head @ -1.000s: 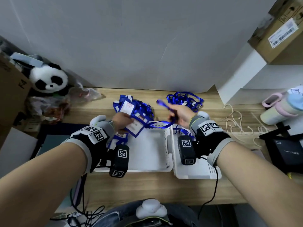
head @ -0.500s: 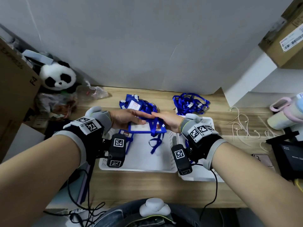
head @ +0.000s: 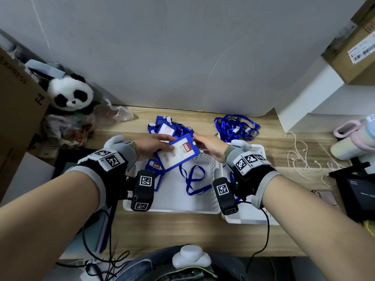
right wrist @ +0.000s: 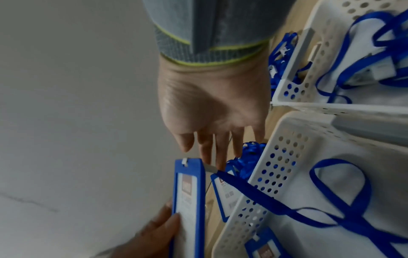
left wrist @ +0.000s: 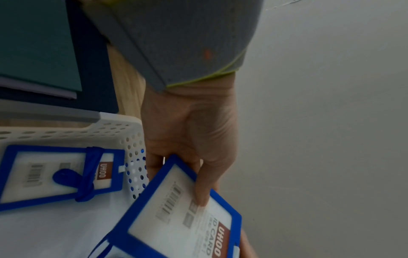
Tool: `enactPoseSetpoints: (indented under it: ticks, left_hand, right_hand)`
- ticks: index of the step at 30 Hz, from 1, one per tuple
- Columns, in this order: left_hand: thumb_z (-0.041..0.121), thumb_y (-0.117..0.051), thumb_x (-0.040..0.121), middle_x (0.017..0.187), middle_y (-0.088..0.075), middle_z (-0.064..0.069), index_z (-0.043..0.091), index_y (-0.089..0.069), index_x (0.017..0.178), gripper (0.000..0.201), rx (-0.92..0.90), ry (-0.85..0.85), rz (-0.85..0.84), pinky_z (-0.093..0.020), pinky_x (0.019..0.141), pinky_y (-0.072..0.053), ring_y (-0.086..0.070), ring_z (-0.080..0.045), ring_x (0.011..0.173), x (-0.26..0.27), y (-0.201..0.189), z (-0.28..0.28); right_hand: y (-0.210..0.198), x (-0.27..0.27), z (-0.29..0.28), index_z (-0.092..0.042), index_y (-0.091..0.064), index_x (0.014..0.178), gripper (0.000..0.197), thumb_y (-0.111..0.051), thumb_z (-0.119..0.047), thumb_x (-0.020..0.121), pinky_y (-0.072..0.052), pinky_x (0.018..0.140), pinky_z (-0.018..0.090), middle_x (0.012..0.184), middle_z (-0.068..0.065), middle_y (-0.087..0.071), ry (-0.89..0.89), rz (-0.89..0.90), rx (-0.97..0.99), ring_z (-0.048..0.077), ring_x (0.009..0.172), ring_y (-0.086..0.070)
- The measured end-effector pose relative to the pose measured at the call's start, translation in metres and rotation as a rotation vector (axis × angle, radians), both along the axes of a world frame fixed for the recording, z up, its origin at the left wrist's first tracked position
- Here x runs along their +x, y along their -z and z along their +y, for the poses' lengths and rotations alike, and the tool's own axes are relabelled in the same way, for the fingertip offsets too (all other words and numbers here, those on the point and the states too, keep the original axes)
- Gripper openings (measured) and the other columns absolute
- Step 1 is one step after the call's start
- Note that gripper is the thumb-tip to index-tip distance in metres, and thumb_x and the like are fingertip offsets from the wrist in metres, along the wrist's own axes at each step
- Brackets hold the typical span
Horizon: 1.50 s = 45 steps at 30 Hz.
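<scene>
Blue badge holder [head: 178,154] clamped in left hand [head: 151,146] grip, fingers hidden beneath, right hand [head: 211,148] grip apart

Black wristbands [head: 109,173] (grey-edged) — square-code tags [head: 112,160], cabled cameras [head: 143,189].

My head view is evenly lit with fisheye bending at the edges, both wrist views dimmer, soft and motion-blurred.

I log on the tabletop [head: 182,230]: panda plush [head: 70,94] at the wall, left; crumpled plastic bag [head: 114,113] just beside it; cardboard box [head: 18,118] far left; pastel tumbler [head: 353,142] and loose white cord [head: 298,155], right.
</scene>
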State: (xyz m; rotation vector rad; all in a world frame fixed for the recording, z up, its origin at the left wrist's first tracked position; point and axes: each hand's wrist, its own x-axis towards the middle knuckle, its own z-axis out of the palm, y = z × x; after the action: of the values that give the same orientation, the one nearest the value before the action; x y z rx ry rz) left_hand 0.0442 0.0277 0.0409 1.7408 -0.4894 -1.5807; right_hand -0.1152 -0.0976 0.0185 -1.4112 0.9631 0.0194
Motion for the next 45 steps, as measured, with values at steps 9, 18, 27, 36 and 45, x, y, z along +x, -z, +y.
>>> enactPoseSetpoints:
  ticks: [9, 18, 27, 36, 45]
  left_hand:
    - [0.002, -0.06, 0.087, 0.121, -0.062, -0.015, 0.012, -0.059, 0.114, 0.029, 0.064, 0.072, -0.154, -0.032, 0.073, -0.057, -0.065, -0.022, 0.087, 0.005, 0.002, 0.005]
    - [0.038, -0.073, 0.078, 0.08, -0.068, -0.004, 0.019, -0.06, 0.075, 0.023, 0.024, 0.332, -0.55, -0.026, 0.061, -0.051, -0.064, -0.016, 0.065, -0.016, -0.004, -0.01]
    - [0.028, -0.072, 0.08, 0.066, -0.062, 0.008, 0.022, -0.069, 0.081, 0.006, -0.175, 0.359, -0.695, -0.01, 0.046, -0.039, -0.054, -0.005, 0.056, -0.025, -0.001, -0.012]
    - [0.027, -0.071, 0.081, 0.066, -0.063, 0.009, 0.026, -0.069, 0.08, 0.002, -0.233, 0.363, -0.753, -0.021, 0.056, -0.042, -0.055, -0.007, 0.06, -0.027, 0.005, -0.011]
    - [0.031, -0.069, 0.082, 0.065, -0.061, -0.005, 0.014, -0.067, 0.077, 0.017, -0.182, 0.41, -0.742, -0.026, 0.054, -0.042, -0.052, -0.013, 0.057, -0.029, 0.003, -0.015]
  right_hand:
    - [-0.008, -0.008, 0.002, -0.011, -0.05, 0.071, 0.027, -0.049, -0.017, 0.096, -0.048, 0.054, 0.014, 0.063, 0.002, -0.047, -0.12, -0.009, -0.083, 0.013, 0.057, -0.048]
    - [-0.012, 0.004, 0.01, -0.011, -0.056, 0.073, 0.024, -0.049, -0.012, 0.096, -0.046, 0.05, 0.018, 0.053, 0.002, -0.057, -0.099, -0.001, -0.165, 0.009, 0.044, -0.052]
    - [-0.02, 0.005, 0.004, -0.007, -0.055, 0.081, 0.016, -0.05, -0.011, 0.095, -0.044, 0.05, 0.024, 0.045, 0.002, -0.052, 0.027, 0.137, 0.026, 0.016, 0.048, -0.044]
    - [-0.023, 0.003, 0.004, -0.008, -0.051, 0.074, 0.021, -0.051, -0.012, 0.095, -0.046, 0.05, 0.022, 0.056, 0.004, -0.05, 0.061, 0.183, 0.068, 0.01, 0.034, -0.045]
    - [-0.017, 0.0, 0.008, -0.008, -0.051, 0.074, 0.024, -0.047, -0.013, 0.097, -0.049, 0.051, 0.021, 0.059, 0.004, -0.045, 0.068, 0.116, 0.066, 0.008, 0.034, -0.04]
